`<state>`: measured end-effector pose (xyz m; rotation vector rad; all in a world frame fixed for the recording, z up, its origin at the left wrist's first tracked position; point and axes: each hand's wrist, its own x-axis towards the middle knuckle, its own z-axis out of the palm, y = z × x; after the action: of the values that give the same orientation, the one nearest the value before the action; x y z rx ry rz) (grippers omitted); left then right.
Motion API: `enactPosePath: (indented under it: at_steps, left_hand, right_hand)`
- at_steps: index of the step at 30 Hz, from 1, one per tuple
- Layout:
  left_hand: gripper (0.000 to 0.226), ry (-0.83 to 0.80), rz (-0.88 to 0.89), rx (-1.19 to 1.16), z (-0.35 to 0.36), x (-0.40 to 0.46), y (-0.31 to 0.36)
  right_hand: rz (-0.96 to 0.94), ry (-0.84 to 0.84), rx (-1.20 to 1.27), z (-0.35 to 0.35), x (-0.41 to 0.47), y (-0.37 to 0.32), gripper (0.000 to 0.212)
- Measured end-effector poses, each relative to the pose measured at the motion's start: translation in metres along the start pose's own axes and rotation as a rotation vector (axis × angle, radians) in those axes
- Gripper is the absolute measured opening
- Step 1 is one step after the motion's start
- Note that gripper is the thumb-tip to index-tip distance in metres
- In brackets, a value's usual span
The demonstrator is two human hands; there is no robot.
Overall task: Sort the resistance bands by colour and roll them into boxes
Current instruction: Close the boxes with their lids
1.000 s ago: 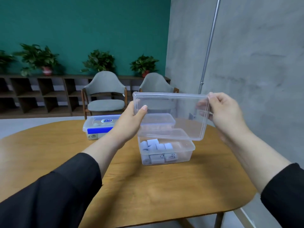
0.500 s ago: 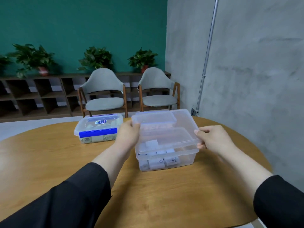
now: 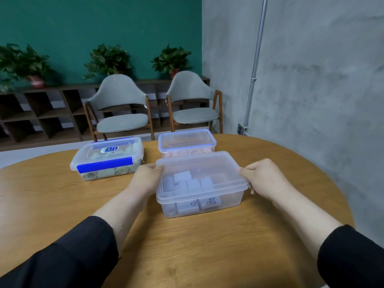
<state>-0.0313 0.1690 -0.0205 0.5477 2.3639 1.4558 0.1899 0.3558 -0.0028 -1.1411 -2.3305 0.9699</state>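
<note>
A clear plastic box (image 3: 230, 201) stands on the wooden table (image 3: 187, 246) right in front of me. Its clear lid (image 3: 218, 163) lies flat on top. Inside are several rolled pale blue bands (image 3: 187, 183). My left hand (image 3: 146, 178) grips the lid's left edge, thumb on top. My right hand (image 3: 265, 179) grips the lid's right edge in the same way. Behind it stands a lidded box with pink rolls (image 3: 187, 143). To the left is a box with a blue clip (image 3: 108, 157) holding pale green rolls.
Two grey chairs (image 3: 119, 109) stand beyond the table's far edge. A low shelf with potted plants (image 3: 107, 59) runs along the green wall. A concrete wall with a metal pipe (image 3: 256, 65) is close on the right.
The lid was held up in the air above the box, then lowered. Now it lies flat on the box with both hands at its ends.
</note>
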Motion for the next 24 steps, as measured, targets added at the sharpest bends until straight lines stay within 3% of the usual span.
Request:
enactPosePath:
  at_steps: [3, 6, 11, 15, 21, 24]
  left_hand:
    - [0.024, -0.052, -0.005, -0.066, -0.001, 0.0, -0.004]
    - [0.054, -0.059, -0.013, -0.096, -0.004, -0.004, -0.004]
    - [0.056, -0.135, 0.014, -0.105, -0.007, -0.007, -0.004]
    - [0.054, -0.17, 0.08, -0.06, -0.006, -0.011, -0.012]
    - [0.057, -0.183, 0.105, 0.019, -0.006, -0.013, -0.015]
    - [0.059, -0.164, 0.133, 0.223, -0.009, -0.009, -0.009]
  right_hand:
    - [-0.013, -0.021, 0.009, -0.001, -0.003, 0.004, 0.036]
    - [-0.039, -0.042, 0.108, 0.001, -0.007, 0.008, 0.019]
    - [-0.191, -0.068, 0.038, 0.001, -0.016, 0.009, 0.033]
    - [-0.242, -0.045, -0.092, 0.008, -0.021, 0.01, 0.03]
    - [-0.16, -0.083, -0.062, 0.022, -0.029, 0.011, 0.048]
    - [-0.159, -0.099, -0.16, 0.021, -0.024, 0.012, 0.05]
